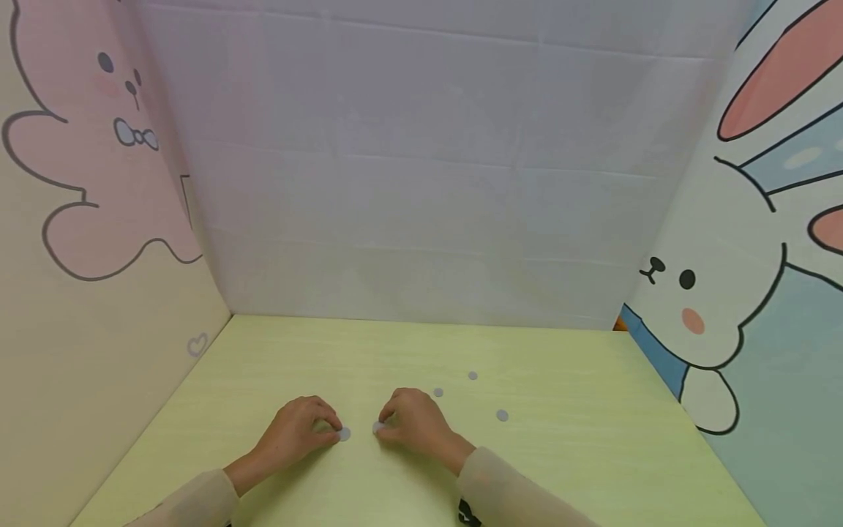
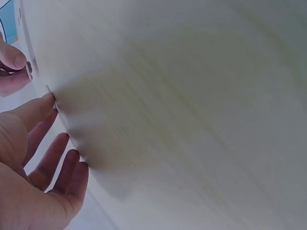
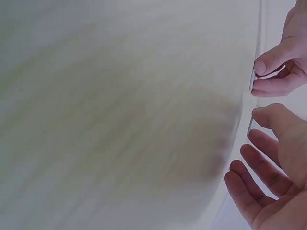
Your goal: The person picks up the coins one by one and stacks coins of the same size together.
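On the yellow-green table, the left hand [image 1: 296, 432] pinches a small grey disc [image 1: 345, 434] between thumb and index finger. Facing it, the right hand [image 1: 416, 424] pinches another grey disc [image 1: 377, 427] by its edge. A narrow gap separates the two discs. The left wrist view shows the left hand [image 2: 43, 167] with its disc [image 2: 48, 90] seen edge-on and its other fingertips near the tabletop. From the right wrist view, the right hand [image 3: 283, 167] holds its thin disc [image 3: 250, 123] at thumb and index tips, other fingers loosely bent.
Three more grey discs lie right of the hands: one nearby [image 1: 438, 392], one farther back [image 1: 473, 375] and one farther right [image 1: 503, 416]. A pale cloth [image 1: 421, 176] stands behind the table [image 1: 566, 454], with printed cartoon panels at both sides.
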